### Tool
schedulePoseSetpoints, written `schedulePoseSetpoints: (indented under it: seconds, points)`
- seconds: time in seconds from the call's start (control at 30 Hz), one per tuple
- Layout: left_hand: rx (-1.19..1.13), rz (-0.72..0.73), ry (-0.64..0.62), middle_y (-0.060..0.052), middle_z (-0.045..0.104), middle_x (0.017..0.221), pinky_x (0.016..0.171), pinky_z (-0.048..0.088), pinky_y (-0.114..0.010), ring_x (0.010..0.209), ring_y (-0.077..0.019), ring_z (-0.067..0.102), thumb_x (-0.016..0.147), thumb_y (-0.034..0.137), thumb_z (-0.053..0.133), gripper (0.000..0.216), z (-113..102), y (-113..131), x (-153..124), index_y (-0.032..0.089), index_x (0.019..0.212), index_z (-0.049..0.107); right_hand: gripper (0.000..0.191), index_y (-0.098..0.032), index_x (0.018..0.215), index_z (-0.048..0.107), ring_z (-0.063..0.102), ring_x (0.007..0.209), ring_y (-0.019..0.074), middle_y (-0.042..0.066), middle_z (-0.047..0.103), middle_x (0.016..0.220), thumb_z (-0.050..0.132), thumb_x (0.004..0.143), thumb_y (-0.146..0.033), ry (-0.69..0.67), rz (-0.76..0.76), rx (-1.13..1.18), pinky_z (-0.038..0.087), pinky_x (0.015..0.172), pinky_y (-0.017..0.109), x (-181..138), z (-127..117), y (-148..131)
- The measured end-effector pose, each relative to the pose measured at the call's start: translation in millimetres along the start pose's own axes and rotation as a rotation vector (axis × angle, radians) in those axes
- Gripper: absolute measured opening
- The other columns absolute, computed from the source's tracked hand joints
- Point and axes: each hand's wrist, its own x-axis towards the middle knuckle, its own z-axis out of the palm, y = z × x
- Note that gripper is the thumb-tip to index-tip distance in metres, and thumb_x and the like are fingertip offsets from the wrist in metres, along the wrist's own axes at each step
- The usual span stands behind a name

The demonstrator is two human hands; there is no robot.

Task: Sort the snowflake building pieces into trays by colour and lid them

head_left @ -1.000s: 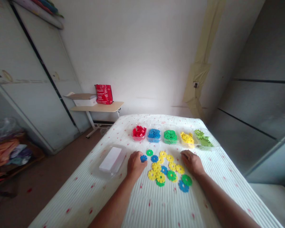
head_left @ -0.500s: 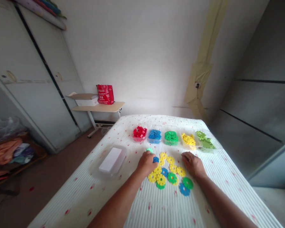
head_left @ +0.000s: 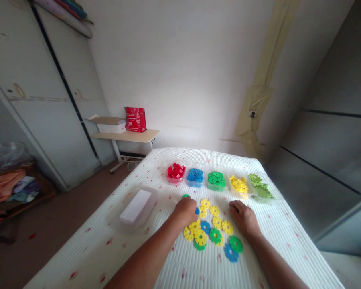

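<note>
My left hand (head_left: 186, 208) reaches over the left edge of a loose group of flower-shaped plastic discs, fingers curled downward. A green disc (head_left: 185, 196) peeks out past its fingertips, and a blue disc (head_left: 197, 210) is partly covered by its thumb side. What lies under the fingers is hidden. Resting on the cloth right of the group, my right hand (head_left: 243, 216) has loosely curled fingers; nothing shows in them. Between the hands lie several yellow discs (head_left: 217, 222), a blue disc (head_left: 205, 227) and a green disc (head_left: 215, 235), some overlapping.
Behind the discs stand clear tubs of red pieces (head_left: 176, 171), blue pieces (head_left: 195, 176), green pieces (head_left: 216, 179), yellow pieces (head_left: 239, 184) and light-green pieces (head_left: 261, 188). A clear container with a white block (head_left: 135, 206) sits left. A red bag (head_left: 135, 119) stands on a side table.
The camera view has shifted slightly, moving the tabletop lower in the picture. My left hand covers more of the green and blue discs beside it. My right hand stays put.
</note>
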Motion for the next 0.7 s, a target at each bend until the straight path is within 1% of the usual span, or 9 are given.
schedulePoseSetpoints:
  seconds: [0.1,0.23,0.33,0.4,0.47,0.5,0.57,0.63,0.7]
  points:
    - [-0.004,0.019,-0.024,-0.012,0.064,0.089,0.072,0.046,-0.029,0.085,-0.0239,0.061,0.061,0.016,0.058,0.021,-6,0,1,0.014,0.080,0.066,0.029,-0.020,0.082,0.064,0.064,0.075,0.0191,0.006,0.069,0.083,0.040,0.078,-0.034,0.006,0.004,0.025,0.047,0.070,0.028,0,0,2]
    - [-0.043,0.038,-0.016,-0.011,0.065,0.088,0.069,0.045,-0.028,0.083,-0.0241,0.061,0.058,0.018,0.061,0.024,-5,-7,2,0.014,0.081,0.064,0.029,-0.019,0.082,0.064,0.064,0.076,0.0190,0.006,0.069,0.083,0.040,0.078,-0.034,0.010,-0.009,0.036,0.047,0.070,0.028,0,0,3]
    - [-0.089,0.057,-0.008,-0.007,0.065,0.086,0.065,0.044,-0.025,0.080,-0.0211,0.061,0.056,0.020,0.062,0.025,-2,-16,1,0.016,0.081,0.064,0.029,-0.019,0.082,0.065,0.064,0.076,0.0191,0.006,0.069,0.083,0.040,0.077,-0.033,0.017,-0.008,0.047,0.048,0.071,0.028,1,-1,3]
    - [-0.119,0.071,0.005,-0.004,0.065,0.084,0.064,0.044,-0.023,0.079,-0.0185,0.060,0.058,0.022,0.061,0.023,-4,-21,2,0.018,0.081,0.063,0.029,-0.019,0.082,0.065,0.064,0.076,0.0191,0.007,0.069,0.083,0.040,0.077,-0.034,0.009,-0.003,0.053,0.048,0.071,0.028,1,-1,3]
    - [-0.158,0.084,0.061,-0.003,0.065,0.087,0.067,0.044,-0.023,0.081,-0.0172,0.060,0.060,0.022,0.061,0.025,-13,-22,9,0.019,0.084,0.063,0.029,-0.020,0.082,0.065,0.064,0.076,0.0191,0.006,0.069,0.083,0.040,0.077,-0.035,0.002,0.004,0.057,0.048,0.070,0.028,2,-2,2]
    - [-0.181,0.087,0.113,-0.003,0.064,0.089,0.070,0.044,-0.023,0.084,-0.0172,0.060,0.061,0.021,0.061,0.026,-20,-21,15,0.019,0.086,0.063,0.029,-0.020,0.082,0.064,0.064,0.076,0.0191,0.006,0.069,0.083,0.040,0.077,-0.035,0.000,0.007,0.058,0.048,0.070,0.028,2,-2,1]
    - [-0.219,0.075,0.240,-0.004,0.063,0.095,0.076,0.044,-0.024,0.089,-0.0177,0.059,0.061,0.020,0.062,0.030,-37,-16,34,0.018,0.091,0.064,0.029,-0.020,0.082,0.064,0.064,0.076,0.0193,0.007,0.069,0.084,0.040,0.077,-0.035,-0.005,0.009,0.060,0.048,0.071,0.028,1,-3,1]
    - [-0.233,0.029,0.398,-0.005,0.062,0.099,0.083,0.043,-0.024,0.095,-0.0178,0.057,0.065,0.022,0.062,0.031,-52,-10,55,0.018,0.095,0.064,0.028,-0.019,0.082,0.064,0.064,0.076,0.0197,0.007,0.069,0.084,0.040,0.078,-0.034,-0.008,0.007,0.059,0.048,0.071,0.029,1,-3,0]
    - [-0.235,-0.004,0.454,-0.006,0.060,0.105,0.089,0.041,-0.025,0.103,-0.0191,0.054,0.068,0.023,0.061,0.038,-59,-4,72,0.019,0.106,0.060,0.027,-0.020,0.082,0.064,0.063,0.076,0.0196,0.006,0.068,0.084,0.040,0.078,-0.033,-0.007,-0.001,0.056,0.048,0.071,0.029,0,-3,0]
